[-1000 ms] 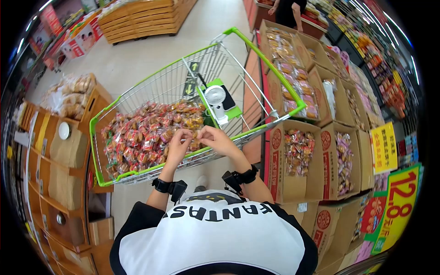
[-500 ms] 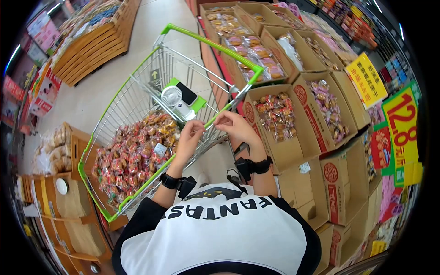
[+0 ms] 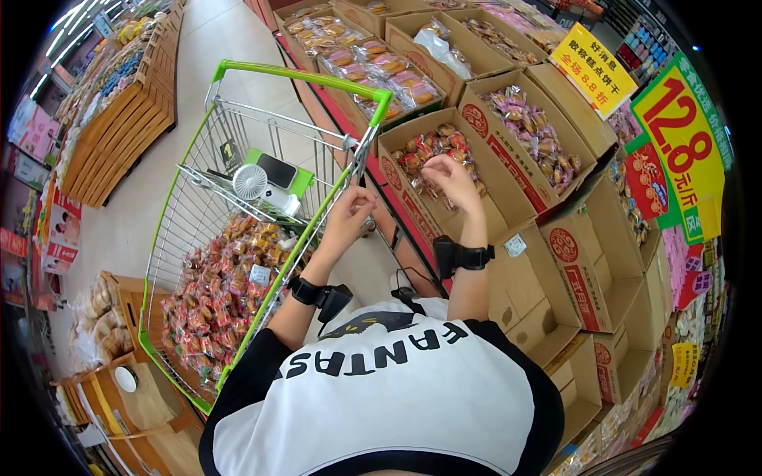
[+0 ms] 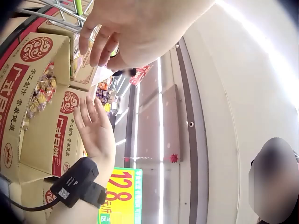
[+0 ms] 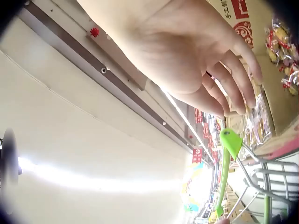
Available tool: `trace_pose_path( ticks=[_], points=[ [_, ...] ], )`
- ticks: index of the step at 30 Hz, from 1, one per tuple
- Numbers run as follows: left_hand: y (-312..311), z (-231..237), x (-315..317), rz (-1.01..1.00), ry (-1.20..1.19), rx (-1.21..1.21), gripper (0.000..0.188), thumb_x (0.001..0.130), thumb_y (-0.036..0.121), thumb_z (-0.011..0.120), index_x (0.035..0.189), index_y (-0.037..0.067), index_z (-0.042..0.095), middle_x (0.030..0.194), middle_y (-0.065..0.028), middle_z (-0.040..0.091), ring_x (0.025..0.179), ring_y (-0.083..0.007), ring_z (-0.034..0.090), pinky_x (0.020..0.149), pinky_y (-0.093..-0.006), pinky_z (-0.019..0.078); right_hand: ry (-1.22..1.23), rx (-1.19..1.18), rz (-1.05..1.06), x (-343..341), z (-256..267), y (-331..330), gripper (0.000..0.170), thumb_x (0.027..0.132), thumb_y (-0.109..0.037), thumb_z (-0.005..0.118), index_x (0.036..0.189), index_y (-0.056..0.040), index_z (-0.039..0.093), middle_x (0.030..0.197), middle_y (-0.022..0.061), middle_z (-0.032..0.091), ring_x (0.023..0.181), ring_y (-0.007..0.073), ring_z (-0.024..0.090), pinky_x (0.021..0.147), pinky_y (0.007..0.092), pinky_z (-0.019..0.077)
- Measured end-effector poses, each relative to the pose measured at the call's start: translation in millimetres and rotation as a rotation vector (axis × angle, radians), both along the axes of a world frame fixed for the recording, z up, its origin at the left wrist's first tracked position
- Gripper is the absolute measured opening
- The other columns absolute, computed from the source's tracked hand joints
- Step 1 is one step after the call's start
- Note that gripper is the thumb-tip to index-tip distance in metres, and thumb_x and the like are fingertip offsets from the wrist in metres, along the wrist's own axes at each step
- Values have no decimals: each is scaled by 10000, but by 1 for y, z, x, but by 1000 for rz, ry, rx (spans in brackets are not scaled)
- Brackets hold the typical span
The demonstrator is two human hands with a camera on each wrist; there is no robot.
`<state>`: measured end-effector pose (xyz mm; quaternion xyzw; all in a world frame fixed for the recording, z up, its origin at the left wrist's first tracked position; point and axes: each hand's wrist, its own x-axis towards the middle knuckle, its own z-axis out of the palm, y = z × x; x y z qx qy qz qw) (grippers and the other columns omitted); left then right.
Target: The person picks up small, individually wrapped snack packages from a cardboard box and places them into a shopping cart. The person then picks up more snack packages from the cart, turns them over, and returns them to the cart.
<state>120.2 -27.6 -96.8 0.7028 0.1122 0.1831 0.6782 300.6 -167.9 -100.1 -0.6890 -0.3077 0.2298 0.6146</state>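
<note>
To our left stands the shopping cart (image 3: 305,77), with wrapped packets (image 3: 226,293) heaped in its near end and, beyond them, a fan (image 3: 251,182) just left of a phone (image 3: 277,170). To our right, we have one carton (image 3: 500,214) of snacks (image 3: 435,151) beneath our right hand (image 3: 455,184), another carton (image 3: 502,151) on its right and a price sign (image 3: 683,143) farther right, while our left hand (image 3: 347,218) is between cart and cartons.

Yel/grn 12.8 price sign (image 3: 684,147), sm yel sign (image 3: 592,70) nr it, slatted wd stand (image 3: 131,131) on L, bagged bread (image 3: 101,324)
</note>
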Motion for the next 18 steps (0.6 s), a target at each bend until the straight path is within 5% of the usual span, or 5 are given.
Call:
trace_pose_path(
  ticks=[12, 18],
  points=[
    [-21, -13, 36, -124, 60, 25, 62, 781, 12, 434, 833, 32, 460, 879, -43, 508, 770, -99, 492, 680, -231, 406, 171, -56, -270, 52, -32, -44, 129, 761, -100, 516, 832, 6, 533, 746, 62, 576, 668, 110, 552, 591, 213, 418],
    [-28, -20, 51, -139, 83, 3, 54, 774, 3, 440, 809, 44, 445, 770, -9, 495, 732, -85, 495, 632, -195, 379, 345, -165, -290, 73, -77, -51, 145, 778, -179, 509, 876, -77, 540, 760, 5, 572, 671, 72, 537, 541, 183, 398]
  ],
)
